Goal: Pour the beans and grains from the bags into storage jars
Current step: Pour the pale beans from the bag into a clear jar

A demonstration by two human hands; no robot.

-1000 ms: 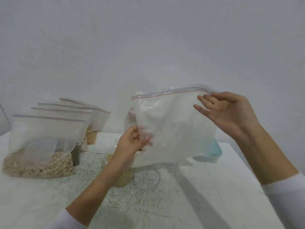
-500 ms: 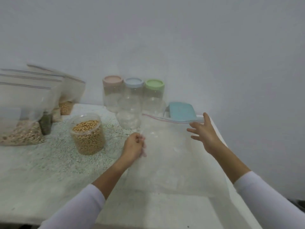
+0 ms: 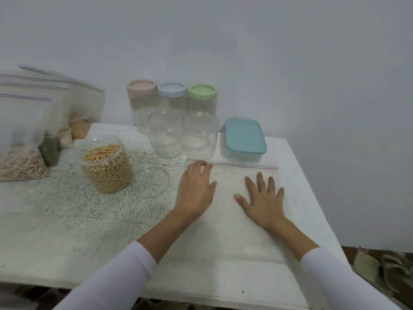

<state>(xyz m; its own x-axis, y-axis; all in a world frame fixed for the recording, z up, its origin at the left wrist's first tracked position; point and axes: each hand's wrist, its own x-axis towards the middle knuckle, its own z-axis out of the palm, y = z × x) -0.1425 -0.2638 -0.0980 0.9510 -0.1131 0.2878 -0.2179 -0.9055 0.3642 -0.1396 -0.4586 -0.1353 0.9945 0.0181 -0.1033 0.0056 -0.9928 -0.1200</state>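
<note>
Nearest me, both my palms lie flat on the empty bag (image 3: 232, 220), which is spread on the desk (image 3: 67, 231) with its zip strip along the far edge. My right hand (image 3: 263, 198) has its fingers (image 3: 259, 179) straight and splayed, pressing down; my left hand (image 3: 196, 189) rests at the bag's left edge with the fingers loosely bent near the zip corner (blurred, so I can't tell whether they pinch it). This bag is thin, limp film, nearly weightless and slick; I judge it will slide under a flat palm and is best picked up by the stiffer zip strip.

A little farther left sits the open jar (image 3: 107, 166), well filled with beans, its clear lid (image 3: 152, 181) lying just beside it. That jar will now be heavy and its smooth wall slippery, so I'd take it round the body with a full hand, not by the rim.

Beyond stand two empty jars (image 3: 183, 137) without lids, light and easily tipped, then three capped ones (image 3: 172, 99) against the wall, and a box (image 3: 244, 137) with a blue lid to the right.

Far left, the full bags (image 3: 24, 135) lean together. They'll be floppy and bottom-heavy; I'd support the base and grip below the zip.
</note>
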